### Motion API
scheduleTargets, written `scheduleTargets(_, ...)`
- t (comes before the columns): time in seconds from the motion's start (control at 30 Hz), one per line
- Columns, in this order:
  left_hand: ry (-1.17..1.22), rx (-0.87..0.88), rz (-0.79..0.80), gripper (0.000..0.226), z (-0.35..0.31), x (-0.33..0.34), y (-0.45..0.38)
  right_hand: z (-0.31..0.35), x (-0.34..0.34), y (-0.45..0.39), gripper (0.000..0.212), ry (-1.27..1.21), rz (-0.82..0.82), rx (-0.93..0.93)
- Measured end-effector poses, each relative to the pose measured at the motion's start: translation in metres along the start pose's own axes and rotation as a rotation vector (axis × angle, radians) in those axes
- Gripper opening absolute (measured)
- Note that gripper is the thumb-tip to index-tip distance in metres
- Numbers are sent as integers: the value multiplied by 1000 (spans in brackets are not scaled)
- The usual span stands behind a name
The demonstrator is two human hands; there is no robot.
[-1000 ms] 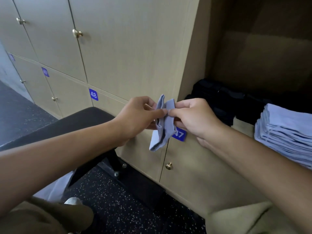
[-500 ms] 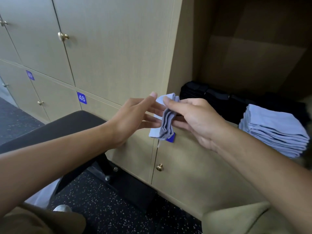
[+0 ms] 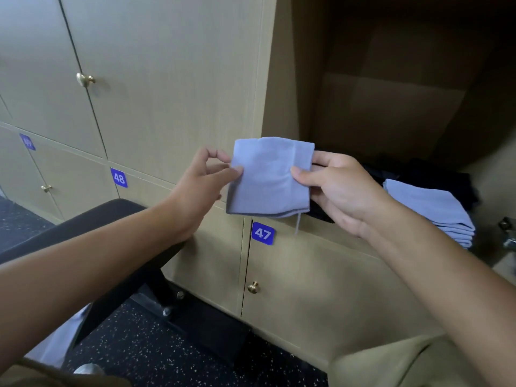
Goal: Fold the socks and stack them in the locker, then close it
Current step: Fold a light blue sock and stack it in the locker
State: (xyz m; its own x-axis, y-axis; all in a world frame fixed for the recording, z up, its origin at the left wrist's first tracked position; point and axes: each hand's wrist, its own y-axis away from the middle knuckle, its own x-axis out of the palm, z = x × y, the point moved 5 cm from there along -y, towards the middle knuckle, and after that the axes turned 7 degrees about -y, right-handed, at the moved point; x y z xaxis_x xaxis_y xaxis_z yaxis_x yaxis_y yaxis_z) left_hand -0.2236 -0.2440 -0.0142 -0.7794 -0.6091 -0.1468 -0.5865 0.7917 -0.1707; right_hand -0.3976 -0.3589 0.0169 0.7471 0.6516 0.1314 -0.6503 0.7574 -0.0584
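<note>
You hold a folded light-blue sock (image 3: 269, 177) up in front of the open locker (image 3: 391, 107), a flat, soft, nearly square piece with a loose thread hanging off its lower right corner. How many layers it has is hard to tell from the face turned to you. Your right hand (image 3: 339, 191) pinches its right edge, thumb on the front, fingers hidden behind the cloth. Your left hand (image 3: 201, 188) touches the left edge with loosely curled fingertips; you cannot tell whether it truly grips. Inside the locker, to the right, a stack of folded blue socks (image 3: 435, 213) sits on the shelf, with dark clothes (image 3: 435, 177) behind it lost in shadow. Pale wood-grain doors with round brass knobs carry blue plates 47 (image 3: 262, 233) and 48 (image 3: 119, 178). A black bench (image 3: 83, 227) stands left on speckled flooring.
</note>
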Motion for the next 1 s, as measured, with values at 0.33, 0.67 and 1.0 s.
scheduleTargets(0.33,45,76,171,21,-34,56,-13,30,-60,0,43,72,-268,-85)
scheduleTargets(0.67,157,34,192,26,-49,131,-45,47,-125,8,15,269,-324,-176)
scheduleTargets(1.0,190,2,463,36,-58,207,-50,47,-187,30,19,364,-624,-177)
